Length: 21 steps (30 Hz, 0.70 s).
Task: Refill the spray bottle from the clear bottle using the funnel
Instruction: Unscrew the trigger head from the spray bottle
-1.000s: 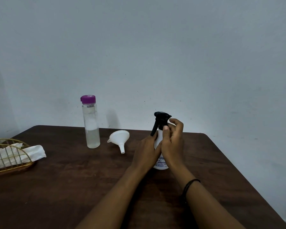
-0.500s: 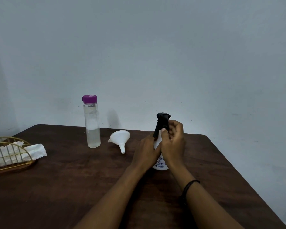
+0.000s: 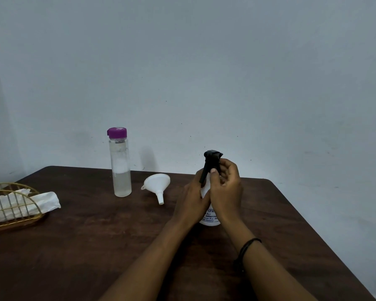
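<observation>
I had the white plastic spray bottle (image 3: 209, 218) standing on the dark brown wooden table (image 3: 96, 246), a little right of its middle. My left hand (image 3: 191, 205) was wrapped around the body of the bottle, fingers closed on it. My right hand (image 3: 225, 187) was higher, with the fingers curled on the collar under the black trigger head (image 3: 212, 158), as for unscrewing it.

I judged that the head was not yet off, so nothing of the refill was done. If my left hand held too softly, the whole bottle could turn with the collar and the thread would not open. If I pulled the head up fast, its tube, which I could not see, could come out wet and drip on the table.

The white plastic funnel (image 3: 156, 183) lay on its side just left of my hands, spout toward me. It was near enough that my left elbow could push it.

The tall clear bottle with the purple cap (image 3: 119, 166) stood upright further left, capped, about half full. It was narrow, so a careless reach could tip it.
</observation>
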Motion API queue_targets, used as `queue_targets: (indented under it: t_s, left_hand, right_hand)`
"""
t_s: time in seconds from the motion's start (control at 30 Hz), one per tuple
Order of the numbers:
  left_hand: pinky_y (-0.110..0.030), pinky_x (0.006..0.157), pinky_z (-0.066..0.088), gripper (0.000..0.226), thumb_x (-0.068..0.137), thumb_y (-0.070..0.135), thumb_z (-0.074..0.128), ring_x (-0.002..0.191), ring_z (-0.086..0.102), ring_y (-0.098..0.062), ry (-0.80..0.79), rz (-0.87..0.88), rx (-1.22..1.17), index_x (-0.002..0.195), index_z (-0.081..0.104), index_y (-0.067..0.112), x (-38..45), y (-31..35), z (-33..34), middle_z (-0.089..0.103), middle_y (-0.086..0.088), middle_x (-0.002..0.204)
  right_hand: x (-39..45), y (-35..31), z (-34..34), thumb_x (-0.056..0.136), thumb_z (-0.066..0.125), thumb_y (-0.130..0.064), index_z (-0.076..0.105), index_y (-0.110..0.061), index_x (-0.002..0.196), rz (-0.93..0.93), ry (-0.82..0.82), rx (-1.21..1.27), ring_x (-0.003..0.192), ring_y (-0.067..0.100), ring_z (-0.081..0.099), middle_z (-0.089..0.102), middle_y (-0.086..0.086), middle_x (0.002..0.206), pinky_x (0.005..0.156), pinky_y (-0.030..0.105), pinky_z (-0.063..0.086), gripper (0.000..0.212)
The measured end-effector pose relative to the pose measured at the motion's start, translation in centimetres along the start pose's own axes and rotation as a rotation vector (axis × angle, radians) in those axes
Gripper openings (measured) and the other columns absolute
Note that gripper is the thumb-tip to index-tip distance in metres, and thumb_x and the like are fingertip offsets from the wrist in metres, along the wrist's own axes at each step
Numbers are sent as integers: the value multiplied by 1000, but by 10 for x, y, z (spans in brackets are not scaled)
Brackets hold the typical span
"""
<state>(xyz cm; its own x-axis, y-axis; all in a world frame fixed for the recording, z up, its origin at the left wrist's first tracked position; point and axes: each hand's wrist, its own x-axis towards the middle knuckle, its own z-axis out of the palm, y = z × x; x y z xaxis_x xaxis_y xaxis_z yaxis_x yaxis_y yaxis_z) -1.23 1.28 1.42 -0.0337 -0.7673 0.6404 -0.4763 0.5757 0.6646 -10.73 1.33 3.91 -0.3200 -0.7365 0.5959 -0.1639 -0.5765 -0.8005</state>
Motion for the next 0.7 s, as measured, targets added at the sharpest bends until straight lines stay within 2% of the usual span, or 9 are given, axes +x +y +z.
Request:
queue_targets:
  t_s: [0.07,0.1,0.17,0.23,0.3,0.37,0.5,0.6,0.7]
  left_hand:
    - [-23,73,54,30,99,33,52,88,67,1,-12,8,8,127,53,23,-1,-1,1,71,11,98]
    - [-17,71,51,29,98,30,53,87,65,5,-15,6,16,127,53,23,-1,-1,1,69,15,96]
    - [-7,66,43,30,97,23,54,82,60,13,-13,7,28,127,53,22,-1,-1,1,63,22,91]
    - [-4,65,39,30,98,23,54,81,57,19,-15,15,38,127,53,22,-1,0,0,59,27,92]
    - [-2,69,40,31,100,27,52,84,55,23,-17,14,31,131,52,25,-1,1,-1,59,28,98]
    - [-2,71,41,32,101,31,50,86,56,20,-22,11,26,133,50,26,-2,2,-2,61,23,102]
    - [-13,67,43,37,98,41,50,89,66,-4,-24,7,41,130,49,25,-3,1,-1,63,17,95]
    - [-19,74,49,40,96,40,49,96,66,-6,-26,16,48,133,49,24,-4,0,0,62,22,99]
    - [-20,79,49,35,98,28,51,101,65,-5,-38,5,47,132,51,24,-5,1,-1,59,27,101]
  right_hand:
    - [-2,0,0,95,61,-13,60,-25,115,8,-33,10,90,-12,63,66,-18,98,73,4,47,24]
    - [-2,0,0,94,64,-14,60,-28,113,4,-40,9,91,-10,64,66,-19,98,74,6,48,24]
    - [1,3,1,90,71,-16,62,-27,111,-9,-26,-16,97,1,65,64,-10,107,76,9,50,25]
    - [4,5,1,88,74,-18,65,-19,112,-4,-2,-36,98,9,65,60,-5,113,76,8,50,26]
    - [5,4,2,89,72,-18,65,-18,116,21,1,-17,99,11,66,63,-4,113,80,14,52,27]
    - [2,1,1,92,67,-14,61,-22,118,40,3,30,99,8,66,67,-4,110,83,19,53,28]
    - [0,0,-2,97,56,-10,61,-23,112,46,-21,82,97,0,65,68,-11,102,77,11,50,21]
    - [1,2,-2,95,64,-18,61,-28,107,54,-54,94,98,7,68,71,-6,103,75,12,52,16]
    - [5,4,0,88,73,-21,61,-30,106,84,-51,89,97,12,70,71,-2,107,76,23,57,24]
